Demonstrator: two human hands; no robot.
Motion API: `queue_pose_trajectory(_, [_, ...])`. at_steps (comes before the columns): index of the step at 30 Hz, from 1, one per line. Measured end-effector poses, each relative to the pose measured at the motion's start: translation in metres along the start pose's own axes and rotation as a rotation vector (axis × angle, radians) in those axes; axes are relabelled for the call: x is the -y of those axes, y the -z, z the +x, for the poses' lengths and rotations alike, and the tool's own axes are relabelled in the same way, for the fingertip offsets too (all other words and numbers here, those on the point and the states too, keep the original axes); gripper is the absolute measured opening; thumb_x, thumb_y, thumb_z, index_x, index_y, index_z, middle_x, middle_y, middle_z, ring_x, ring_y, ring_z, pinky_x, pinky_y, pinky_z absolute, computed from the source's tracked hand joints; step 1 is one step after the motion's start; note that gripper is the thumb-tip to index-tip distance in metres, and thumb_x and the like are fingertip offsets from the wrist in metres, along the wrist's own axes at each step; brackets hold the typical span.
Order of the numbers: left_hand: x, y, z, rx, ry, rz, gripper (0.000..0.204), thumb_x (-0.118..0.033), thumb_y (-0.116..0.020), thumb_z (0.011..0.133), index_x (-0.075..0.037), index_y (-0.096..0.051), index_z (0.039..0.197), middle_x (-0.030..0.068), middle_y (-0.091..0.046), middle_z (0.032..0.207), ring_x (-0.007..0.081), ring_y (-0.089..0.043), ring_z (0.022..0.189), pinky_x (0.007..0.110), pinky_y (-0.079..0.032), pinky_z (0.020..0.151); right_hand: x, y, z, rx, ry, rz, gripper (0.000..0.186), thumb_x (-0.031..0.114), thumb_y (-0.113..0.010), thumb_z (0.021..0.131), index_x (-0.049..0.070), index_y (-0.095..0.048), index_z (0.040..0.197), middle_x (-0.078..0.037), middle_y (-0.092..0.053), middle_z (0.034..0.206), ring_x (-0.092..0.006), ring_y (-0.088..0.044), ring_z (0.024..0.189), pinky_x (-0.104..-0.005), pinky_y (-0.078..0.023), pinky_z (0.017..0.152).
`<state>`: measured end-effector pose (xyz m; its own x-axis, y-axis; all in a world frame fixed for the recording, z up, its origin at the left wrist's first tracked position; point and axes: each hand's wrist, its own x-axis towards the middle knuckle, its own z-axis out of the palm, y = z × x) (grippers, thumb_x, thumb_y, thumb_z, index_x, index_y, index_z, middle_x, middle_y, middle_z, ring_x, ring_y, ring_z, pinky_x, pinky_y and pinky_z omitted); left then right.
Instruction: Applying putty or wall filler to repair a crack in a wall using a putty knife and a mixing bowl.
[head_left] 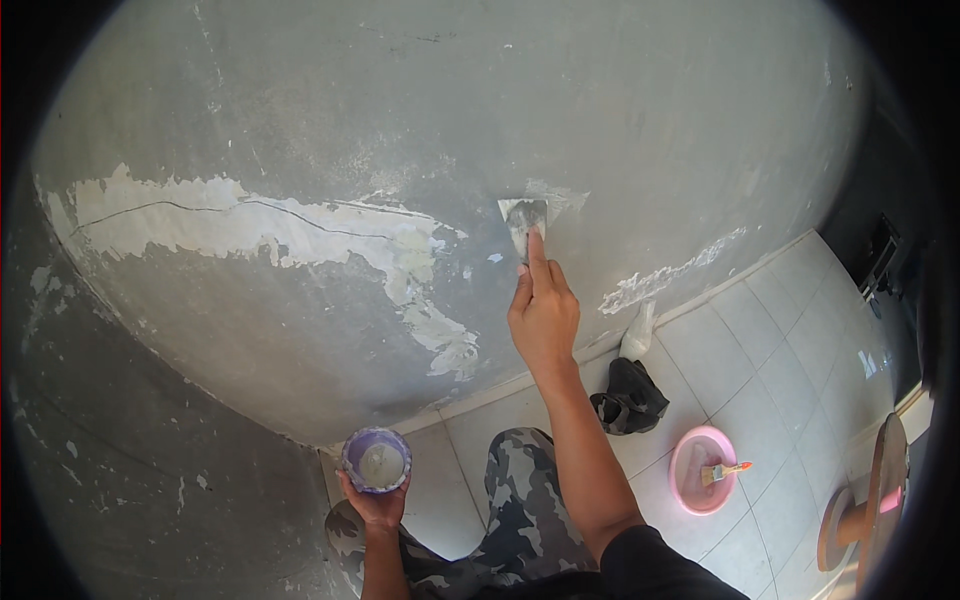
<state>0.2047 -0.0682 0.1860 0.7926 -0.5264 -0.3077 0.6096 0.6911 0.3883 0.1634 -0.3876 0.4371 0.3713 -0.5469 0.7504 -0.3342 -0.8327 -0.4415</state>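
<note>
My right hand is closed round a putty knife, its index finger stretched along the blade. The wide end of the blade lies against the grey wall, beside a thin whitish smear. Low on the left, my left hand holds a purple tub from below, with white paste inside. Left of the knife, a large bare white patch with a long dark crack crosses the wall.
A pink basin with cloudy liquid and a paintbrush stands on the tiled floor. Near the wall's foot lie a black plastic bag and a whitish bag. A round wooden piece stands at the right.
</note>
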Motion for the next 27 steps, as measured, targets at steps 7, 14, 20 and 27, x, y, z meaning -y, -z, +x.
queue_pose_trajectory(7, [0.002,-0.003,0.000,0.002,0.013,0.008,0.081,-0.077,-0.052,0.086,-0.023,-0.048,0.145,0.0046,-0.052,0.145,0.0301,-0.052,0.131,0.053,-0.052,0.096,-0.001,-0.065,0.006,-0.157,0.007,-0.068,0.065,0.008,-0.061,0.096,0.006,-0.035,0.155,-0.012,-0.063,0.085,-0.0295,-0.063,0.058,-0.0394,-0.051,0.048])
queue_pose_trajectory(14, [0.002,-0.011,-0.003,-0.020,-0.016,0.014,0.081,-0.077,-0.053,0.085,-0.024,-0.048,0.145,0.0043,-0.053,0.144,0.0297,-0.053,0.130,0.052,-0.052,0.094,-0.007,-0.075,-0.052,-0.016,-0.045,-0.068,0.064,0.005,-0.060,0.096,0.005,-0.036,0.154,-0.014,-0.064,0.085,-0.0322,-0.064,0.060,-0.0418,-0.051,0.049])
queue_pose_trajectory(20, [0.007,-0.010,-0.002,0.003,0.008,0.003,0.080,-0.077,-0.054,0.085,-0.023,-0.048,0.144,0.0046,-0.053,0.144,0.0301,-0.054,0.129,0.052,-0.052,0.094,-0.013,-0.014,-0.027,-0.062,-0.028,0.013,0.056,0.006,-0.060,0.095,0.008,-0.046,0.149,-0.013,-0.063,0.082,-0.0336,-0.065,0.063,-0.0437,-0.052,0.055])
queue_pose_trajectory(27, [0.008,-0.007,0.006,0.009,0.018,-0.004,0.081,-0.077,-0.053,0.085,-0.023,-0.047,0.145,0.0051,-0.053,0.144,0.0315,-0.053,0.130,0.053,-0.052,0.094,-0.004,0.002,0.019,0.023,-0.034,-0.098,0.052,0.007,-0.061,0.094,0.010,-0.052,0.145,-0.014,-0.067,0.084,-0.0347,-0.067,0.069,-0.0453,-0.053,0.060])
